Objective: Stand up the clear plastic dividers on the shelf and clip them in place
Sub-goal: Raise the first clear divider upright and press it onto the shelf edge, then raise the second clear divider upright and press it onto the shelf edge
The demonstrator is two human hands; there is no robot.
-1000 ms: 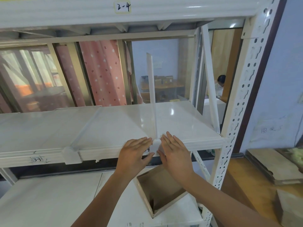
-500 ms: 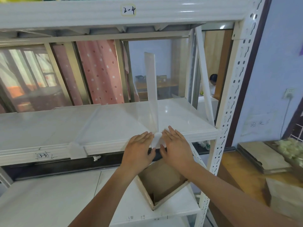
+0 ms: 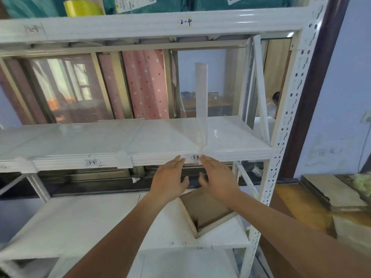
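A clear plastic divider (image 3: 201, 101) stands upright on the white middle shelf (image 3: 160, 137), its foot at the front lip beside the "3-4" label. Another divider (image 3: 132, 137) lies flat on the shelf, ending in a white clip (image 3: 124, 159) on the front edge. A further clip (image 3: 24, 165) sits at the left. My left hand (image 3: 170, 179) and right hand (image 3: 217, 177) hover just below the shelf's front edge, either side of the upright divider's foot, fingers straight and holding nothing.
An open cardboard box (image 3: 204, 211) sits on the lower shelf under my hands. The perforated white upright post (image 3: 289, 121) bounds the right side. Teal packages and a yellow tape roll (image 3: 84, 7) fill the top shelf. Cardboard stacks (image 3: 331, 193) lie on the floor at right.
Both hands have pulled back off the shelf's front lip and now sit slightly below it. The divider stays upright on its own. The camera has tilted upward.
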